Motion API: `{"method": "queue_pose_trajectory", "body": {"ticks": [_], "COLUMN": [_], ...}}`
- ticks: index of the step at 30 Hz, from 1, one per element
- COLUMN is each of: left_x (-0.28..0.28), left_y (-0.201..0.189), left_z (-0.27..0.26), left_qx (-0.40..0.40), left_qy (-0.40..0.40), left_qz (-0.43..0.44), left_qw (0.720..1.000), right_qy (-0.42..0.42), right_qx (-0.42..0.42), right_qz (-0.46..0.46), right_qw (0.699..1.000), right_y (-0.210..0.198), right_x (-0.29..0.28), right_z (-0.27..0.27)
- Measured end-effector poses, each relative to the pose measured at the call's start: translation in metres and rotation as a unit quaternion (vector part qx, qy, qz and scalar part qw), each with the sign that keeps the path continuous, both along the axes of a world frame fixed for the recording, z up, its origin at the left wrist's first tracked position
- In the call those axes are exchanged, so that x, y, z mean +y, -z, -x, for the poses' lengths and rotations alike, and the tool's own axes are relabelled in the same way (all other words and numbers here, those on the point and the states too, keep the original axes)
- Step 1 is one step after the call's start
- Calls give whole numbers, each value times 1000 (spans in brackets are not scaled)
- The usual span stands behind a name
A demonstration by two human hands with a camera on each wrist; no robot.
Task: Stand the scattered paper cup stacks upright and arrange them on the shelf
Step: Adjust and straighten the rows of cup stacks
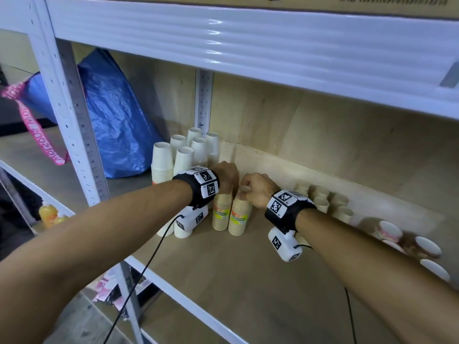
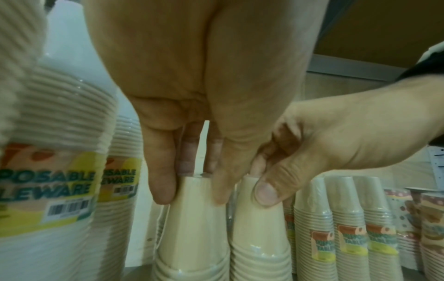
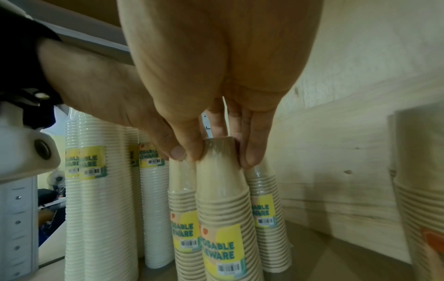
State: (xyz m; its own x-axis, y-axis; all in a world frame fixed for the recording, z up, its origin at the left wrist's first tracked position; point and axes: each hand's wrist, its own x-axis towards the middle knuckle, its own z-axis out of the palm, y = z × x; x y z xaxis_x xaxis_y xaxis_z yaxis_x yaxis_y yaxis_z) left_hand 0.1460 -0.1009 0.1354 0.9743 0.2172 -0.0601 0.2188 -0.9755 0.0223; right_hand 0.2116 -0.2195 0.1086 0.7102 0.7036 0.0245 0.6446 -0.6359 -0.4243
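Two tan paper cup stacks with yellow labels stand upright side by side on the wooden shelf board [image 1: 248, 281]. My left hand [image 1: 227, 180] [image 2: 192, 190] grips the top of the left stack [image 1: 221, 214] [image 2: 192, 228] from above, fingers curled round its top cup. My right hand [image 1: 248, 189] [image 3: 221, 152] pinches the top of the right stack [image 1: 239, 219] [image 3: 223, 199] the same way. Both stacks rest on the board and nearly touch each other.
Several white cup stacks [image 1: 183, 155] stand behind and left of my left hand. More tan stacks [image 1: 323, 197] stand to the right, with patterned cup stacks [image 1: 390, 230] beyond. A blue bag [image 1: 116, 115] fills the far left. The upper shelf beam [image 1: 248, 38] hangs overhead.
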Motion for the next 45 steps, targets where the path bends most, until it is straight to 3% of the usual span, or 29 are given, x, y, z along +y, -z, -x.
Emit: {"method": "queue_pose_trajectory", "body": {"ticks": [17,27,45], "left_x": [-68,-111,-131], "left_y": [-19,-22,-3], "left_z": [-5,-19,-46], "left_qx": [-3,-17,-37], "left_qy": [89,129,158], "left_qz": [58,70,104], "left_qw": [994,989,981], "right_qy": [98,157,162], "right_qx": [-56,-42,-55], "right_qz": [4,4,15], "right_qw": [994,987,985], "right_y": [-23,-25,-14], "right_x": [-90,-139,-163], "right_z": [14,14,3]}}
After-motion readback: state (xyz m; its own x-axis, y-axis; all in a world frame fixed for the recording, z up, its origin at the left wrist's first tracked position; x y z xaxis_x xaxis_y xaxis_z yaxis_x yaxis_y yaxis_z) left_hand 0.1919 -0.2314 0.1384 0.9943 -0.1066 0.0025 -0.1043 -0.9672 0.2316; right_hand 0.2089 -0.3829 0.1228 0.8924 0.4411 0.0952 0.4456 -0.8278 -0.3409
